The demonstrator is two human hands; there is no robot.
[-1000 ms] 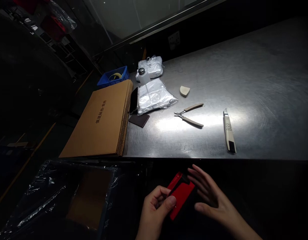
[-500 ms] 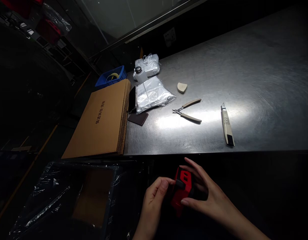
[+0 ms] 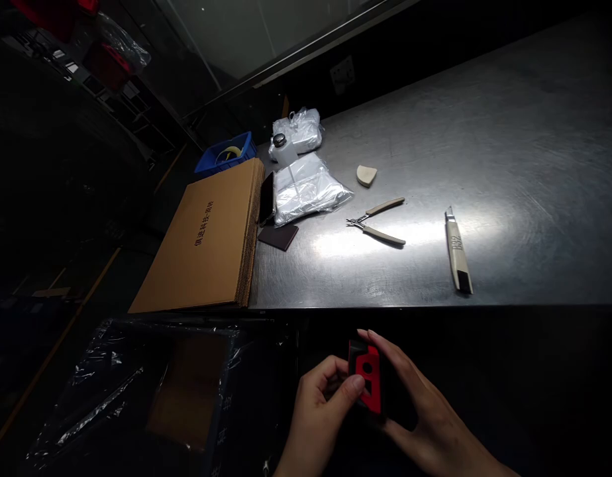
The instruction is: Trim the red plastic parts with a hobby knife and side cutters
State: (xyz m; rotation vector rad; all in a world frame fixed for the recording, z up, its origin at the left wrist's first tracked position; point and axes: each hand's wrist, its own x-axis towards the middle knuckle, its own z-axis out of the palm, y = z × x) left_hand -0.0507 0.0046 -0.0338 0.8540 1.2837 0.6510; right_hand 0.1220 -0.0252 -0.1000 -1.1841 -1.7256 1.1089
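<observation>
Both hands are on a small red and black part (image 3: 369, 381), held in front of the metal table's near edge. It looks like a moulded plastic piece with holes in its red face; its exact kind does not show. My left hand (image 3: 322, 411) grips its left side, the thumb pressed on the red face. Around its top and right side curves my right hand (image 3: 420, 404), fingertips at the upper edge and thumb at the lower end. Beyond on the table lie side cutters (image 3: 385, 235) with spread handles and a utility knife (image 3: 458, 252).
On the metal table (image 3: 524, 159) are a pale wedge-shaped block (image 3: 366, 175), plastic-wrapped packs (image 3: 310, 189), a pump bottle (image 3: 285, 152), a phone (image 3: 267, 199) and a dark flat piece (image 3: 279, 237). Stacked cardboard (image 3: 201, 238) and a blue bin (image 3: 226, 152) stand left. A plastic-lined crate (image 3: 226, 397) sits below.
The red and black part has been turned so its holed red face shows more upright. My left thumb has moved onto that face, and my right fingers have closed in around it.
</observation>
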